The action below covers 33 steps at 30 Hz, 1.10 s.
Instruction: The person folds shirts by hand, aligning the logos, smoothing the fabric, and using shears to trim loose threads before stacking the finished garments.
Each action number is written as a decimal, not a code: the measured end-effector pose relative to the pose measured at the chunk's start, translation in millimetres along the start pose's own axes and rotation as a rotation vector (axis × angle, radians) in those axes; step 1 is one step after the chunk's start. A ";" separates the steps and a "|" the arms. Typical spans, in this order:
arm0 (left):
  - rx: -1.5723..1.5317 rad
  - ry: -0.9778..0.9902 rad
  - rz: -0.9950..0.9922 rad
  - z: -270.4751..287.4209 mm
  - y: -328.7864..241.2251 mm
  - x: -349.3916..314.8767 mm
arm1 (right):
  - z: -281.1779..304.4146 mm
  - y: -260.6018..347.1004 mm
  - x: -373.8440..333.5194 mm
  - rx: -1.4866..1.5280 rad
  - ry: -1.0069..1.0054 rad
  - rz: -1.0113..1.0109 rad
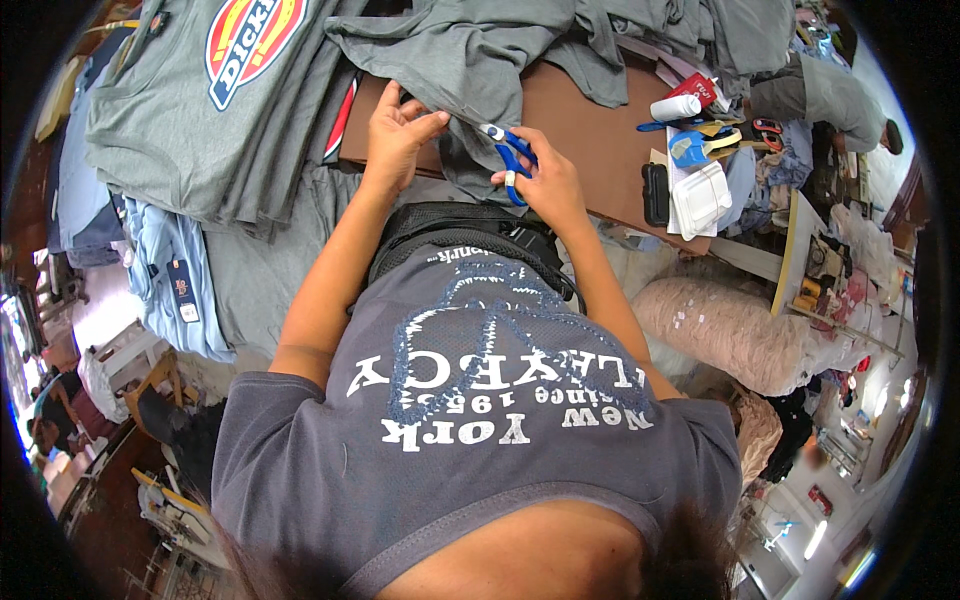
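A grey knit garment spreads across the table in front of me and hangs over its near edge. My left hand pinches the garment's edge between thumb and index finger, with the other fingers partly curled. My right hand grips a pair of blue-handled scissors, fingers through the loops. The scissors' tip points up and left toward the cloth, close to the pinched edge. Whether the blades touch the fabric cannot be made out.
Grey shirts with a printed badge lie stacked at left, above a light blue tagged garment. On the brown table, right side, sit a white lidded box, black case and white cylinder. A wrapped bundle lies right.
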<state>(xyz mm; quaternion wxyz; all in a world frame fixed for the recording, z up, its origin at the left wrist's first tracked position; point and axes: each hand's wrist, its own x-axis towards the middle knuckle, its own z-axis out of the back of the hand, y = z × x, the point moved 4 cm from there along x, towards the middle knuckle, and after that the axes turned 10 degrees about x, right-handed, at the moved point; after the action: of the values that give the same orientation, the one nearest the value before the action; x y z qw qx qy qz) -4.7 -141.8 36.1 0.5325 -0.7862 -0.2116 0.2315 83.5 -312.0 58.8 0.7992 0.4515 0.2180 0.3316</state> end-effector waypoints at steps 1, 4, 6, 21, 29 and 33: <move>0.001 0.000 0.000 0.4 0.7 -0.1 | -0.5 5.4 2.6 -0.017 0.008 0.010; 0.001 0.002 0.000 0.7 0.7 0.6 | -1.7 12.4 8.5 -0.061 0.019 0.020; 0.001 0.002 -0.008 0.2 -0.3 0.7 | -1.6 13.6 9.4 -0.053 0.011 0.042; -0.044 0.008 0.101 -0.5 21.0 -0.8 | -10.4 -2.9 7.1 0.233 -0.135 0.072; -0.049 0.001 0.237 -5.6 41.4 2.5 | -38.8 -36.4 28.4 0.772 0.059 -0.092; -0.123 -0.110 0.172 20.5 26.8 18.9 | -20.0 -32.0 14.6 0.782 0.004 -0.099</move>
<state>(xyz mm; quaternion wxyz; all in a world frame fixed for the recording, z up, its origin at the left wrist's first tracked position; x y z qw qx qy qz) 0.8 -124.9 1.7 0.4489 -0.8188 -0.1859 0.3056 91.3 -301.8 20.5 0.5816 0.7100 0.3510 0.1856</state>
